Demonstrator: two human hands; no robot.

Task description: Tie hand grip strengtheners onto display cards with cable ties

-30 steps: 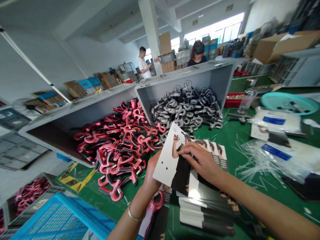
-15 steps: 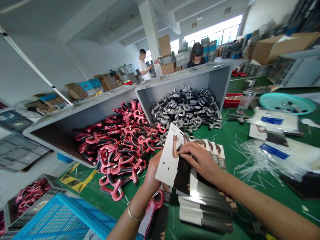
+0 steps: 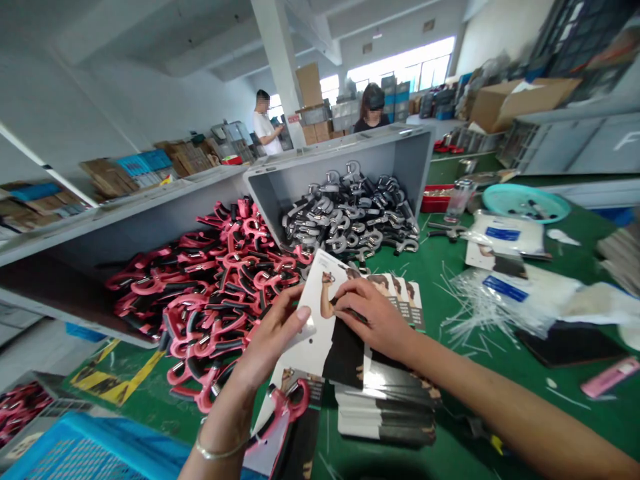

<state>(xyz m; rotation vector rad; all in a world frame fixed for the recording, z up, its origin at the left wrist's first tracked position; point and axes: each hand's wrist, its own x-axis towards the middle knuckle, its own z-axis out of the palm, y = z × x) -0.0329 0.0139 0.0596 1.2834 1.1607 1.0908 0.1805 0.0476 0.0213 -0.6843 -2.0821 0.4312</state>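
My left hand (image 3: pixel 273 333) holds a printed backing card (image 3: pixel 320 330) tilted up, thumb on its front face and fingers behind. Against the middle of that card, the fingertips of my right hand (image 3: pixel 373 317) are pinched together; whatever they grip is too small to make out. Under my hands lies a stack of similar cards (image 3: pixel 385 420), some fanned out behind. Below my left hand, a pink and black hand grip strengthener (image 3: pixel 295 403) rests on another card. A heap of pink hand grips (image 3: pixel 235 273) lies just left of my hands.
A grey crate (image 3: pixel 415 167) on its side spills grey hand grips (image 3: pixel 350 217). To the right lie loose white plastic ties (image 3: pixel 473 317), plastic bags (image 3: pixel 505 233), a glass jar (image 3: pixel 457 201) and a turquoise tray (image 3: pixel 525 193). A blue basket (image 3: pixel 95 447) stands front left. Two people are beyond the crates.
My view has turned right, so everything sits further left. My left thumb now shows on the card's front. The right hand keeps its pinch at the card's middle.
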